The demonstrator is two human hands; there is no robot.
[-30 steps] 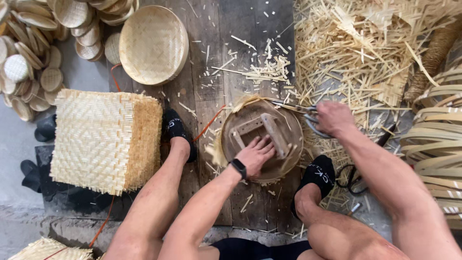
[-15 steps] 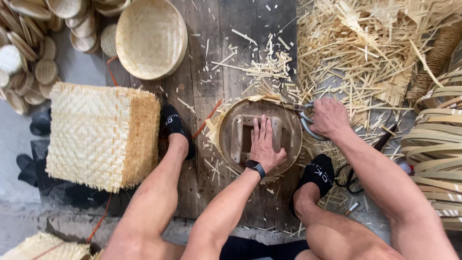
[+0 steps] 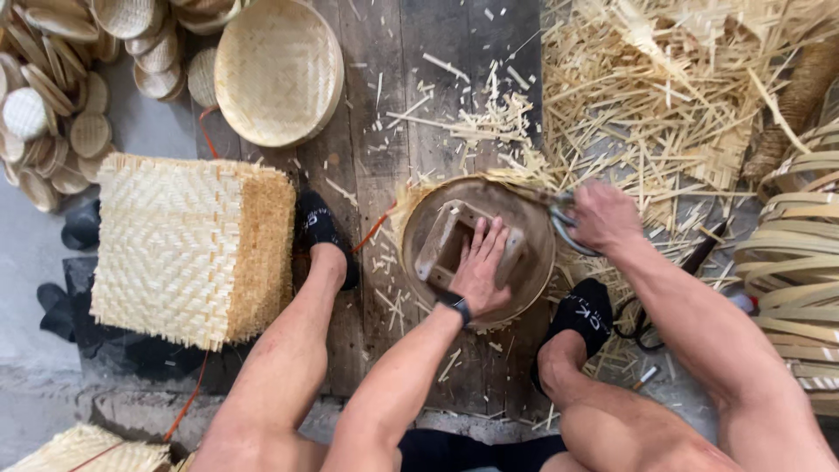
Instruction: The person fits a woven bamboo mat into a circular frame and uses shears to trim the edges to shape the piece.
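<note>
The left hand (image 3: 479, 273) is lying flat with fingers (image 3: 489, 240) spread on the round wooden mould (image 3: 477, 246), pressing it to the floorboards (image 3: 384, 131) between both feet. At its 2 o'clock edge the right hand (image 3: 603, 216) is gripping shears (image 3: 559, 218), fingers curled through the handles. Bamboo offcuts (image 3: 647, 96) are lying at 1 o'clock, a woven stack (image 3: 188, 245) at 9.

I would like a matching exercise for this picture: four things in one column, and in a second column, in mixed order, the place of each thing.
Things:
1. left hand
2. right hand
3. stack of woven mats
4. round woven tray

Places:
A. on the planks at the top, left of centre
B. flat on the round wooden mould
C. beside the left foot
D. at the mould's right rim, gripping scissors

Pairs: 1-B, 2-D, 3-C, 4-A
</note>
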